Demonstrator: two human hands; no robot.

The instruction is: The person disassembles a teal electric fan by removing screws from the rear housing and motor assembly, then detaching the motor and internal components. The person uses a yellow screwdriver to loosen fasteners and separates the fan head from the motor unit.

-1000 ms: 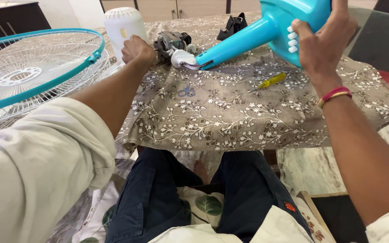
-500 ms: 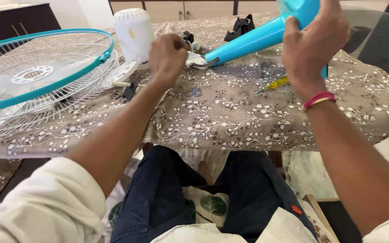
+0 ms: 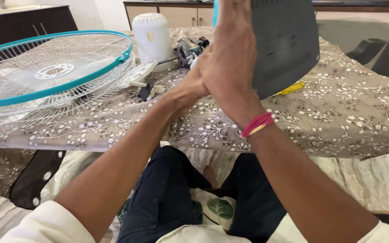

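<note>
Two hands are raised over the table's near edge, with a fan base held up between them.

The fan base (image 3: 284,45), its grey underside turned to the camera, is gripped along its left rim by the right hand (image 3: 228,67). The left hand (image 3: 187,87) is mostly hidden behind it; whether its grip is closed cannot be told. A fan guard (image 3: 50,74) lies at the table's (image 3: 347,117) left end, a white motor cover (image 3: 151,31) and motor (image 3: 189,47) toward the far edge.

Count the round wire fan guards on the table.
1: the round white wire fan guard with a teal rim lies at the table's left end. A second may sit hidden beneath it.
</note>
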